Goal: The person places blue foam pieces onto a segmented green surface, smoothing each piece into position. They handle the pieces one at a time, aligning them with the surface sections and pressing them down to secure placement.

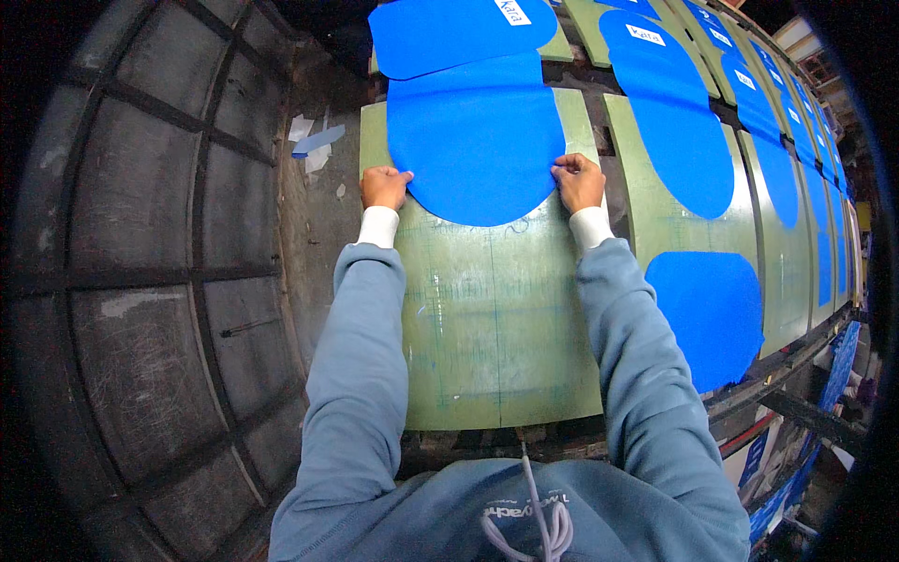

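Note:
A blue fabric piece (477,147) with a rounded lower end lies over a green board (456,337) in front of me. My left hand (385,187) pinches its left edge between thumb and fingers. On the opposite side, my right hand (580,183) pinches the right edge at about the same height. The curved bottom edge hangs between both hands and rests on or close to the board; the exact contact is hard to tell. Ruled blue-green lines mark the board's surface. Above, a second blue fabric piece (456,38) bearing a white written label overlaps the top of this one.
To the right, more green boards stand in a row with blue pieces, such as a labelled one (674,126) and a loose one (709,316). A dark framed panel (140,211) rises at left. Paper and blue scraps (319,140) lie beside the board. A dark rail (744,393) runs along the right front.

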Motion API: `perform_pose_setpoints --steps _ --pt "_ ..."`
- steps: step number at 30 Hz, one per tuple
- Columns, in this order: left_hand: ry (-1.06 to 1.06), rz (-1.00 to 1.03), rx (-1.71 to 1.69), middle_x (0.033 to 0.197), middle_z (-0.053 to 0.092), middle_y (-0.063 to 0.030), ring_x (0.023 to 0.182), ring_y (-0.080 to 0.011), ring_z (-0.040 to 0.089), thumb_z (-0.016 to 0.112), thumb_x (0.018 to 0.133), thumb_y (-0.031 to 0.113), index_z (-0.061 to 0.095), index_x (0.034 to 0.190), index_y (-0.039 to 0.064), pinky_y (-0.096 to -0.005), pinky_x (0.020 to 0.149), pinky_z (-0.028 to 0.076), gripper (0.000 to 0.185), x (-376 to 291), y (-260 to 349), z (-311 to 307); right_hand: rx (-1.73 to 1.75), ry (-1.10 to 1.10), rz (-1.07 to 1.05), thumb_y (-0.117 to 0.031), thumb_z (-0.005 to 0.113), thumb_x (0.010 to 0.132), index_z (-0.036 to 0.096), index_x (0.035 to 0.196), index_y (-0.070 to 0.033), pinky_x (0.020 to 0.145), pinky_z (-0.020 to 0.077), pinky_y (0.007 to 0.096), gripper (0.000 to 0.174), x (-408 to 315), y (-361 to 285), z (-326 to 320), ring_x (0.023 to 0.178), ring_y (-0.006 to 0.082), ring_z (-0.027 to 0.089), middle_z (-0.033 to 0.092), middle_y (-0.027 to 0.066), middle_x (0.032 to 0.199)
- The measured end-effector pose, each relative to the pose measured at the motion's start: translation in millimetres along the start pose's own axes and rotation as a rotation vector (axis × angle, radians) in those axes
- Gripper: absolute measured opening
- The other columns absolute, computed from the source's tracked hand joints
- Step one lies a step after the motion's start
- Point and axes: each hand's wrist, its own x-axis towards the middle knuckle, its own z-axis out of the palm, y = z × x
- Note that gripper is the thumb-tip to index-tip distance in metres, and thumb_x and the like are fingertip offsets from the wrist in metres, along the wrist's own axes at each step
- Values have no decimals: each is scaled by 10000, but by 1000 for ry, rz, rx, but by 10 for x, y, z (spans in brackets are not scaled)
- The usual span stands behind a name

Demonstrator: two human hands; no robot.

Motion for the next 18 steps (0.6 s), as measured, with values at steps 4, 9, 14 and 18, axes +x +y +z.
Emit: perform_pose_setpoints --steps 4,9,14,18 --pt "-93 -45 -136 594 610 -74 443 -161 555 748 715 171 598 609 46 -305 454 443 222 -234 353 -121 19 45 39 -100 727 691 698 825 -52 702 504 289 146 -21 37 -33 711 181 653 682 98 758" --pt "-114 80 -636 588 533 22 472 -87 469 715 780 157 553 639 78 -262 441 367 229 -194 867 -298 521 49 -138 -138 738 718 697 859 -42 669 497 268 175 306 -179 -171 701 124 626 681 65 745" --pt "66 426 -562 645 590 -61 599 -108 480 718 760 145 581 634 14 -307 574 418 228 712 1954 -640 310 104 -310 -149 689 805 688 925 -64 688 499 255 147 1549 -1196 -410 747 115 613 668 37 845" --pt "-128 382 -906 783 621 -45 635 -173 601 605 854 195 590 874 80 -312 578 510 117 607 2696 -1451 678 84 -510 -102 658 821 649 904 -49 543 471 234 99 1586 -2209 -934 625 115 581 633 23 759"
